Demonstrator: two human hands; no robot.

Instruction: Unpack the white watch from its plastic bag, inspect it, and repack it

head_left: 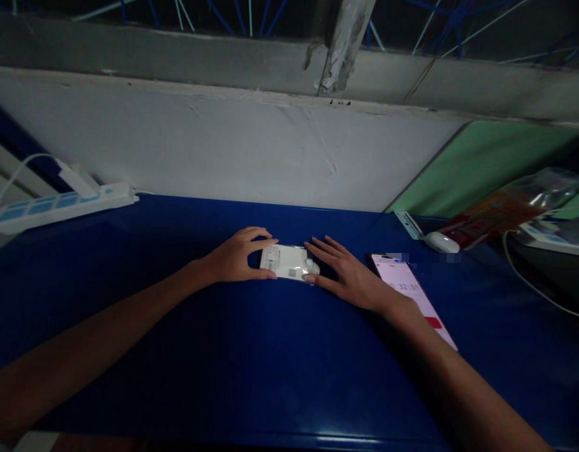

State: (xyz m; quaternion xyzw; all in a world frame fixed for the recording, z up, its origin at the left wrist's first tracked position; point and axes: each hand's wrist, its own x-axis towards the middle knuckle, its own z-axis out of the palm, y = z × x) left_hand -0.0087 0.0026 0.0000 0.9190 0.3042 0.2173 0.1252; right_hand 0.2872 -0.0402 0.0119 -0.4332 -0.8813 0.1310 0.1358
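A small white packet with printed labels and a clear wrapper [286, 261] lies flat on the blue table [270, 351]. My left hand [244, 256] has its thumb and fingers around the packet's left end. At the right end, the thumb and a finger of my right hand [340, 271] touch the packet's edge, the other fingers spread. A rounded white piece shows at that end, near the right thumb. Just beyond my right wrist, partly covered by the forearm, a phone [402, 276] lies with its screen lit, showing a timer.
A white power strip [66, 204] with a plug and cable lies at the back left. A white mouse-like object [442, 242], a small card [408, 225] and a red-orange plastic bag [487, 216] are at the back right. The wall [251, 150] bounds the table's far edge.
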